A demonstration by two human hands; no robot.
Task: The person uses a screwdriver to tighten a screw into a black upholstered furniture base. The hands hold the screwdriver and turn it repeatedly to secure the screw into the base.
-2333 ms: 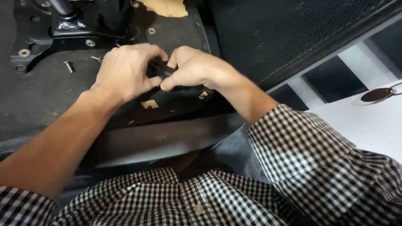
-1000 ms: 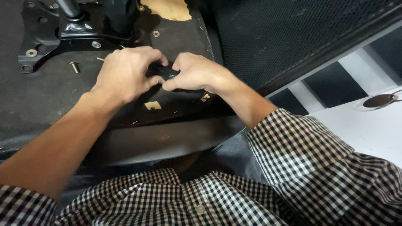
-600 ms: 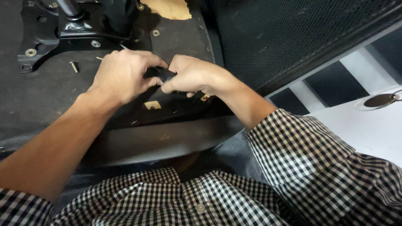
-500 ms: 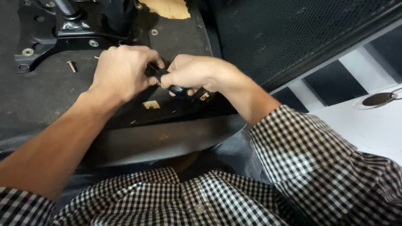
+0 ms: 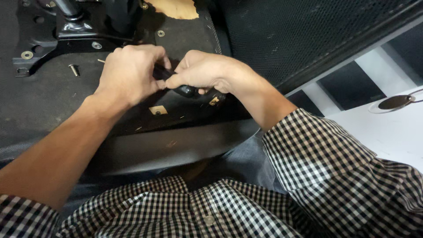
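Note:
My left hand (image 5: 130, 72) and my right hand (image 5: 200, 70) meet over the dark underside of an overturned chair seat (image 5: 48, 101). Both hands close on a small black tool handle (image 5: 185, 90), whose rounded end shows under my right fingers. The rest of it is hidden between my fingers. Just below the hands, a small square opening with a fastener (image 5: 157, 110) shows in the seat's fabric.
A black metal chair mechanism plate (image 5: 66, 35) with washers is bolted at the upper left. A loose screw (image 5: 74, 69) lies beside it. Torn fabric exposes wood (image 5: 176, 8) at the top. A black mesh backrest (image 5: 299, 31) lies right; a white surface with a round dark-lensed object (image 5: 394, 102) sits far right.
My hands have stayed together over the same spot, shifting their grip slightly; the black handle's end now shows more under my right fingers.

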